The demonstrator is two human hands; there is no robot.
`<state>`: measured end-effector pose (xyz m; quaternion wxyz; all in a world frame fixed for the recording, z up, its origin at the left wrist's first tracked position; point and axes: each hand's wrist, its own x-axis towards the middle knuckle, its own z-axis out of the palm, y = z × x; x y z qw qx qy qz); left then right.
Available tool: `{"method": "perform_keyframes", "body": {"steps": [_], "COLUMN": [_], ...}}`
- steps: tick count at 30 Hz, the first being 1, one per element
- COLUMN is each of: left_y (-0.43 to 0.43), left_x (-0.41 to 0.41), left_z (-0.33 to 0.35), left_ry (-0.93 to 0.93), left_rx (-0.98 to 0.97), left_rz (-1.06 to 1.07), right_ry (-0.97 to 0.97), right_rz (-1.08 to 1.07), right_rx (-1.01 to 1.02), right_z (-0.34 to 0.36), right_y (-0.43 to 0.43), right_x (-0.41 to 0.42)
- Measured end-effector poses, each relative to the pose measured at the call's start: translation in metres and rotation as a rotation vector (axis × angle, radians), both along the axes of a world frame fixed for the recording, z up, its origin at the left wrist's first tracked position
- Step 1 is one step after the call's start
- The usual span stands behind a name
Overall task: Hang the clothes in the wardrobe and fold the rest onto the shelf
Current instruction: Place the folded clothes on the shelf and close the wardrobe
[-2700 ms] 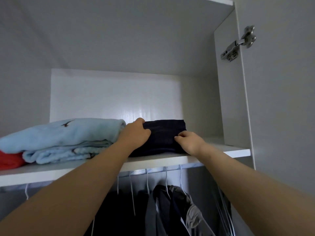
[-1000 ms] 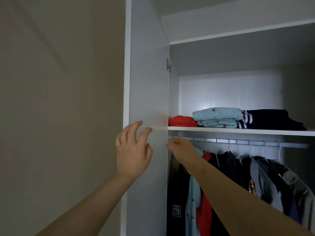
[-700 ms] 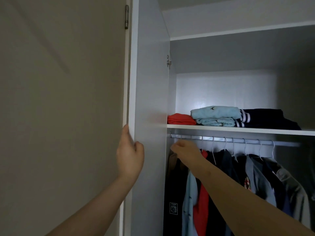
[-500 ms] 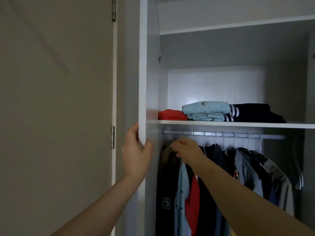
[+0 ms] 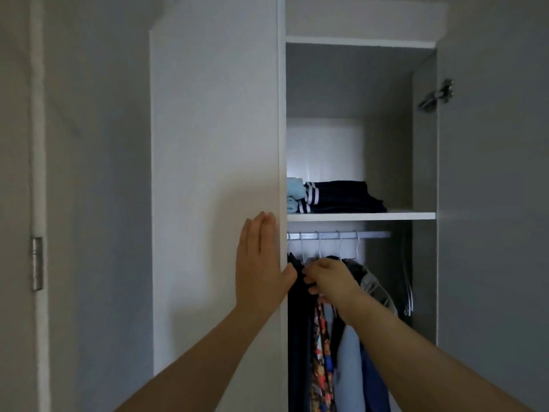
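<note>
Item: tall white wardrobe door (image 5: pixel 214 173). The left hand (image 5: pixel 261 263) is pressing flat on its face, fingers straight and holding nothing, thumb lying at the edge.

Item: dark hanging garment (image 5: pixel 297 337) and bright patterned garment (image 5: pixel 322 352), hanging from the silver rail (image 5: pixel 371 234). The right hand (image 5: pixel 329 281) is reaching among their shoulders, fingers curled. Whether it is pinching fabric cannot be told.

Item: folded navy garment with white stripes (image 5: pixel 341 197), lying on the white shelf (image 5: pixel 401 216).

Risk: the door is likely closing toward the right wrist. It may nip the wrist or trap the dark garment.

Change: half a second ago the left hand was gripping the door edge. The door is now hiding the red folded piece.
</note>
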<state>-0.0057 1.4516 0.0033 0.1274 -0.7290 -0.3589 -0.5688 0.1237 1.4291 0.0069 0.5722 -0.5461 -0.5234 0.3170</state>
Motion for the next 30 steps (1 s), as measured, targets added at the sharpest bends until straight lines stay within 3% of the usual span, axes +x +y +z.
{"method": "perform_keyframes", "body": {"steps": [7, 12, 30], "left_y": [0.071, 0.111, 0.179], "left_x": [0.091, 0.125, 0.155], "left_z": [0.007, 0.007, 0.009], "left_ry": [0.136, 0.134, 0.153], "left_rx": [-0.142, -0.069, -0.101], "left_rz": [0.270, 0.411, 0.619], "right_ry": [-0.035, -0.094, -0.066], "right_rz": [-0.085, -0.101, -0.033], "right_rx": [-0.032, -0.057, -0.092], "right_z": [-0.005, -0.006, -0.011], "right_y": [0.044, 0.078, 0.144], "right_x": [0.088, 0.128, 0.153]}}
